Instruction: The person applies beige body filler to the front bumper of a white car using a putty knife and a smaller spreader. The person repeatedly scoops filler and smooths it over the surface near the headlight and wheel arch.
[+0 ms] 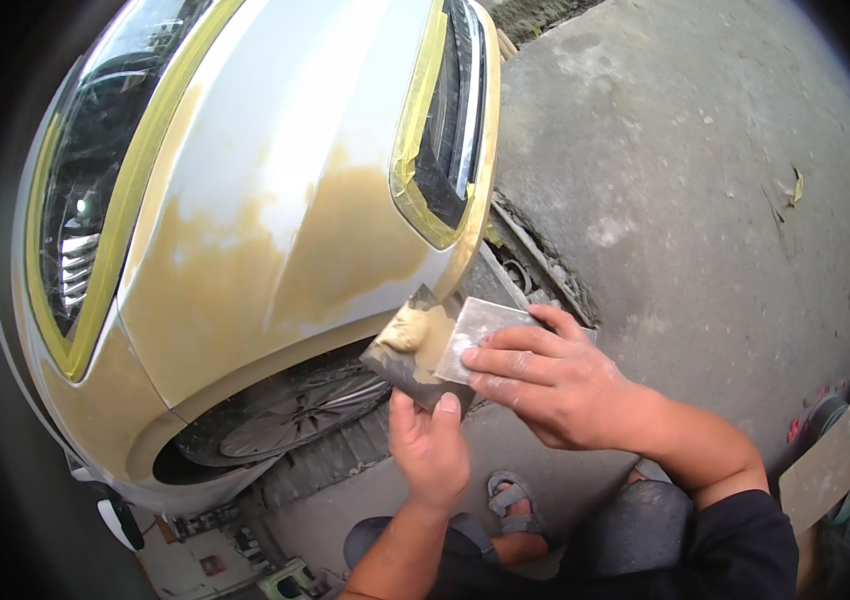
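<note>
Hands loaded: left hand (430, 455) pinching board (405, 371), right hand (575, 388) gripping spreader (475, 325)!
Putty (406, 330) heaps on the board, twelve o'clock from the left hand; the spreader overlaps the board's three-o'clock side; beyond, wheel (285, 425) at eight, taped car (245, 270) at ten.

On grey concrete ground (685, 230), toward the right, a small yellow-green leaf (797, 187). Near the lower right edge, a flat piece of brown cardboard (829, 465). Around the middle, a narrow gutter (547, 255).

Beige paste (406, 328), dark grey plate (405, 370), whitish spreader (482, 324); white car body (275, 190) patched tan, yellow tape (137, 175)
</note>
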Demonstrator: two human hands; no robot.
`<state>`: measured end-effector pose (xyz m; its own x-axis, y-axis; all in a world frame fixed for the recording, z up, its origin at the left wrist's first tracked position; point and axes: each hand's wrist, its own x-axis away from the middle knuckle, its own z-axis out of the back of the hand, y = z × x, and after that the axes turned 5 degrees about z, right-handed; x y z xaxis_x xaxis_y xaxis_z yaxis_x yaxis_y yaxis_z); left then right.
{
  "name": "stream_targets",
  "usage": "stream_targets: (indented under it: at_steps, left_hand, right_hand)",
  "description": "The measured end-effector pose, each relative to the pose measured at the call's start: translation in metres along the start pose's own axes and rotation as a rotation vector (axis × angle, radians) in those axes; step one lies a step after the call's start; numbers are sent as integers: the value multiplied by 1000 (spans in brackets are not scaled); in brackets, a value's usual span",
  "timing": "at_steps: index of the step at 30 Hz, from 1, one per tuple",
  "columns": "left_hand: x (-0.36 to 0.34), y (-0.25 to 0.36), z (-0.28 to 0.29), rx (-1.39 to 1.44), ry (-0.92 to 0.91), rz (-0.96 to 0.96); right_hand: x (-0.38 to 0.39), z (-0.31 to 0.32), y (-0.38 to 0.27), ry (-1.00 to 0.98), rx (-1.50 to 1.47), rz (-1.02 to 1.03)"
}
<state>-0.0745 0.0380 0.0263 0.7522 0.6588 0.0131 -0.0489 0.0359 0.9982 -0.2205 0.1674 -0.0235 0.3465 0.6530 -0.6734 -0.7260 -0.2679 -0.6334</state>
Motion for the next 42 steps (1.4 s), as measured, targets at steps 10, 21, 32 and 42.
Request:
stream_targets:
  at_steps: [10, 21, 32, 42]
  left_hand:
    - [-21, 96, 103, -148, -32, -370]
    - [-21, 65, 168, 299, -242, -169]
    - [29, 18, 230, 441, -169, 406]
    - [47, -8, 274, 365, -72, 499]
  right_hand:
    - [-42, 44, 17, 277, -799, -585]
    - [-148, 67, 15, 146, -715, -844]
    - [-125, -89, -58, 572, -446, -630]
    - [-136, -179, -87, 688, 149, -401]
